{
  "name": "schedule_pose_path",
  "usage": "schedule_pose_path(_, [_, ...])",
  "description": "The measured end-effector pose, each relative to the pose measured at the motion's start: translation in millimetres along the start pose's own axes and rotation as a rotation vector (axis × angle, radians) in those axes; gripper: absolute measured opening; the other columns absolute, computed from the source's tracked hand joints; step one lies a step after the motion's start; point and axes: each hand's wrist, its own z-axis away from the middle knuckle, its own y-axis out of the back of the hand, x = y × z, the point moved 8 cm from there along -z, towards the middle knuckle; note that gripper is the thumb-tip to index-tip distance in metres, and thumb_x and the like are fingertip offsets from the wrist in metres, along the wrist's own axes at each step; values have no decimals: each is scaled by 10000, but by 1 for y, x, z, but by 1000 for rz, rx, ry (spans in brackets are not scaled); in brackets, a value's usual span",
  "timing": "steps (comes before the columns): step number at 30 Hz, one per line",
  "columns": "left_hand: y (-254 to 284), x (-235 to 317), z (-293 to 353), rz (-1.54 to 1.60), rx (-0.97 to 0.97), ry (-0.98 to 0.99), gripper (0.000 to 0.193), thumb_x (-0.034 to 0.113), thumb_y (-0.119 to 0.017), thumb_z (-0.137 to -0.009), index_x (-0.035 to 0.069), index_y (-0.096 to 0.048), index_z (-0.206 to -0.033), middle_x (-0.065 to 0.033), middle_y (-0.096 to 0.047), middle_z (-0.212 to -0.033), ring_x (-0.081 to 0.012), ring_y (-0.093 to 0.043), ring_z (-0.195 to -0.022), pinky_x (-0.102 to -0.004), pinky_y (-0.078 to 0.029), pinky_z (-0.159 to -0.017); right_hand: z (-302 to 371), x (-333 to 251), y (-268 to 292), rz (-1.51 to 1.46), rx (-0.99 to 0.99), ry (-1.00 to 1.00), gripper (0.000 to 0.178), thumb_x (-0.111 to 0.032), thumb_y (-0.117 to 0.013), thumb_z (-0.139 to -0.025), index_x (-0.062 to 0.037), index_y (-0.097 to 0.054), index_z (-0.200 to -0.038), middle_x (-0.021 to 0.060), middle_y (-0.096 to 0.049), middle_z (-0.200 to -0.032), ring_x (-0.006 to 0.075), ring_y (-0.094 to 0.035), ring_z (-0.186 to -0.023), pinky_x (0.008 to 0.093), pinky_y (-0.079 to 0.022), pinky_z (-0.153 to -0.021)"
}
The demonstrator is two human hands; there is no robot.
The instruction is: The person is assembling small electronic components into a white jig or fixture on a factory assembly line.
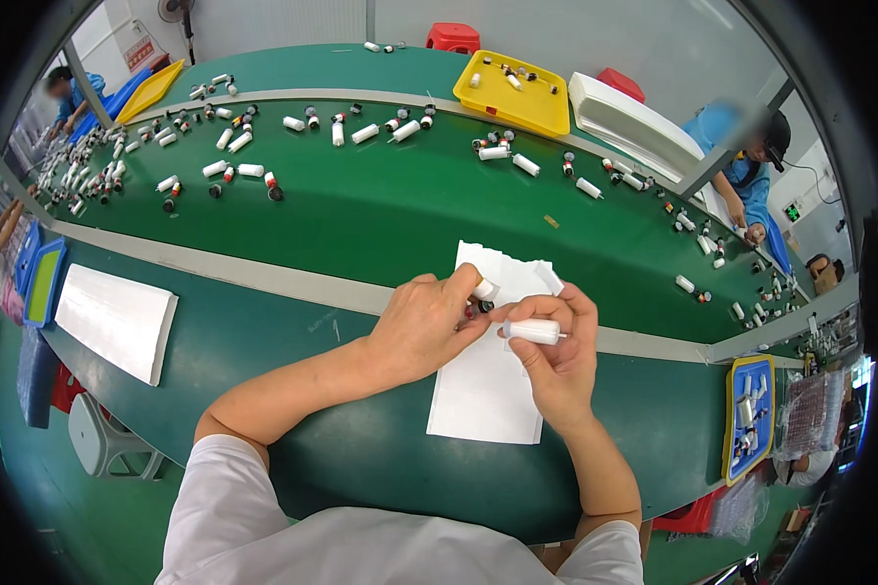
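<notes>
My right hand (561,370) is closed around a small white cylinder (535,331) with a thin tip, held level with the tip pointing right. Close beside it, my left hand (421,322) pinches a small part with a white end (486,290); a dark piece (484,306) with a bit of red shows just below, partly hidden by the fingers. I cannot tell whether these two pieces are joined. Both hands are raised over a white sheet of paper (488,400), which reaches across the grey rail between my table and the green belt.
White cylinders with dark and red caps (244,141) lie scattered along the green belt (361,214). A yellow tray (556,112) stands across it. A white folded board (117,322) lies left, a blue-and-yellow tray (730,429) right. Co-workers in blue sit at far left and right.
</notes>
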Motion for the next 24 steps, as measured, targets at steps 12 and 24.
schedule_pose_path(12, [-35,1,-5,969,-210,258,142,-28,-541,-947,16,-461,-1056,-177,-697,-952,-245,-693,-806,-354,-528,-703,-2,13,35,-336,180,-291,532,-23,-620,-941,-17,-301,-1367,127,-595,-1077,265,-654,-987,385,-560,-887])
schedule_pose_path(24, [-40,6,-10,727,-143,190,235,71,-690,-904,7,-512,-1044,-91,-660,-856,-179,-646,-732,-302,-484,-601,6,28,43,-550,246,-441,469,-46,-615,-954,56,-355,-1331,124,-613,-1112,260,-652,-1056,376,-546,-1001])
